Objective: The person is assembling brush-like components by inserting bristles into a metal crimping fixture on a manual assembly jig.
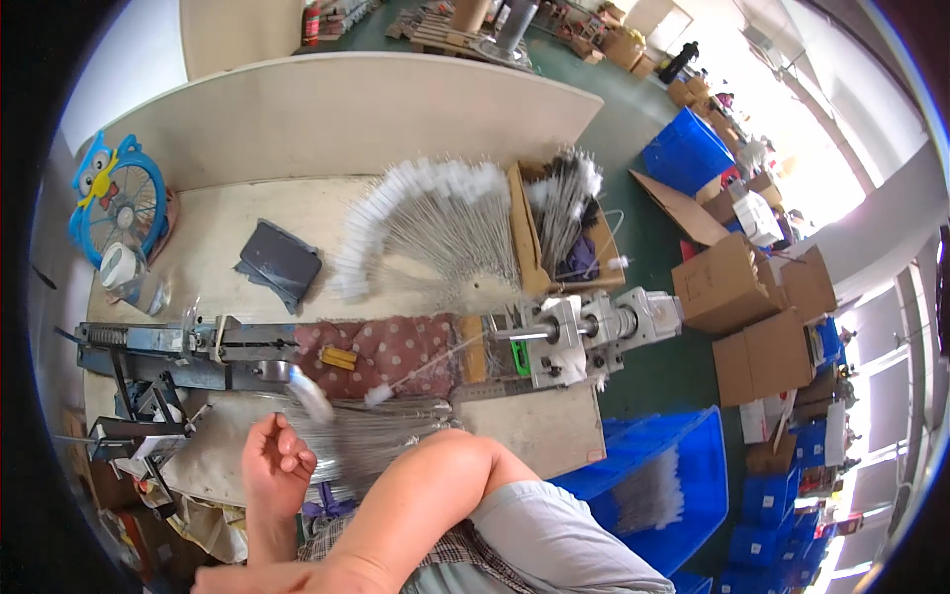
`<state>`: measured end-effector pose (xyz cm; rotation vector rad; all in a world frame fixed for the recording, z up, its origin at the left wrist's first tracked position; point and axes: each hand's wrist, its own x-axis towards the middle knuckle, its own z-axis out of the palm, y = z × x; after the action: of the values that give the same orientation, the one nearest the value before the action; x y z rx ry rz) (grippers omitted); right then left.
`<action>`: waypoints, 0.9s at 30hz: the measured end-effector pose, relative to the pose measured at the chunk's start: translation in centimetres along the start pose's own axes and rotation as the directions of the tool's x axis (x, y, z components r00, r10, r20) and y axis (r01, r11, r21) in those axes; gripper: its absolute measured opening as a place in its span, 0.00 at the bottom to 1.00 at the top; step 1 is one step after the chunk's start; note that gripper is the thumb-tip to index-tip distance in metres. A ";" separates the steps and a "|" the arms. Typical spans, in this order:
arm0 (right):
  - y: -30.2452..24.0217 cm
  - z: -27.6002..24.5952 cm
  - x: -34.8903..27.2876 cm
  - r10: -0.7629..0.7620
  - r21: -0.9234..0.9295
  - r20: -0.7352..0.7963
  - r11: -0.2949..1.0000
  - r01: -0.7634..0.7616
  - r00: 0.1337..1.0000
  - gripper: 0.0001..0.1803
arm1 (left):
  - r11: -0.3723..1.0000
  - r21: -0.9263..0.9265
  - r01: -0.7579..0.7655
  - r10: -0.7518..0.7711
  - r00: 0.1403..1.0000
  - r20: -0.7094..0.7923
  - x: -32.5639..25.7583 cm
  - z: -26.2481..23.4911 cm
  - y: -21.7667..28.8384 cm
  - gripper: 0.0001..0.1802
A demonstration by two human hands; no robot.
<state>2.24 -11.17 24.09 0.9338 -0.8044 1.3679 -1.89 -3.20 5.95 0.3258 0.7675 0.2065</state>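
My left hand [277, 460] is raised at the near left of the bench, its fingers loosely curled with nothing visible in them. Just past it, a blurred whitish piece [312, 396] hangs by a metal bench fitting [274, 370]; its kind is unclear. My right forearm crosses my body to the lower left, where my right hand [247, 577] lies against my left forearm, cut off by the edge, fingers hidden. Beside my left hand lies a bundle of thin metal wires [381, 436]. A thin white-tipped wire brush [426, 371] rests across the polka-dot cloth [396, 342], near a yellow block [339, 357].
White-headed wire brushes [435, 213] fan out across the table's back. A cardboard box [529, 233] holds more. A clamping machine [584, 337] stands right, a blue bin [693, 485] below. Left are a blue fan [148, 203], a dark pouch [282, 262] and a black metal bracket [143, 431].
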 end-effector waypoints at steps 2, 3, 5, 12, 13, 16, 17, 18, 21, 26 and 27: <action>1.0 0.6 -0.6 -0.131 0.077 0.018 0.989 0.130 0.991 0.38 | 0.997 0.048 -0.058 0.058 0.998 0.006 -0.5 0.2 -0.3 0.08; 0.6 1.0 -1.4 -0.122 0.110 0.032 0.987 0.118 0.992 0.38 | 0.991 0.106 -0.083 0.083 0.997 0.011 -0.7 0.3 -0.6 0.07; -0.7 1.2 -2.1 0.135 -0.113 -0.022 0.984 -0.137 0.991 0.38 | 0.987 0.116 -0.113 0.111 0.994 0.025 -0.3 1.2 -1.4 0.08; -7.1 2.4 -12.6 0.153 -0.499 -0.514 0.747 -0.439 0.844 0.28 | 0.199 0.887 -0.416 0.158 0.907 0.390 2.7 3.0 -5.0 0.08; -8.9 2.9 -13.5 -0.021 -0.657 -0.493 0.665 -0.356 0.870 0.29 | -0.137 0.773 -0.619 0.188 0.750 0.634 3.6 2.4 -5.5 0.10; -13.9 5.4 -16.3 -0.446 -0.852 -0.513 0.371 -0.370 0.734 0.30 | -0.520 0.623 -0.585 0.140 0.661 0.737 4.2 1.8 -6.9 0.09; -15.0 6.3 -17.0 -0.603 -0.876 -0.479 0.284 -0.390 0.638 0.29 | -0.583 0.616 -0.529 0.113 0.699 0.707 4.3 2.3 -7.5 0.09; -15.9 7.2 -18.0 -0.613 -0.863 -0.491 0.250 -0.438 0.618 0.28 | -0.595 0.606 -0.529 0.120 0.687 0.717 5.0 1.6 -8.0 0.07; -16.9 8.8 -20.4 -0.677 -0.794 -0.518 0.153 -0.589 0.523 0.24 | -0.634 0.545 -0.549 0.113 0.631 0.768 5.3 2.8 -7.5 0.06; -16.4 8.2 -22.5 -0.718 -0.286 -0.596 -0.230 -0.930 0.361 0.12 | -0.670 0.501 -0.548 0.107 0.596 0.796 4.5 4.4 -6.9 0.04; -16.4 7.9 -22.7 -0.715 -0.243 -0.576 -0.312 -0.919 0.395 0.09 | -0.671 0.495 -0.551 0.111 0.586 0.803 4.3 4.6 -6.9 0.04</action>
<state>17.66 -27.75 5.80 -1.7397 -0.7627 0.4943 4.87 -9.29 3.75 2.6640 0.0814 0.3076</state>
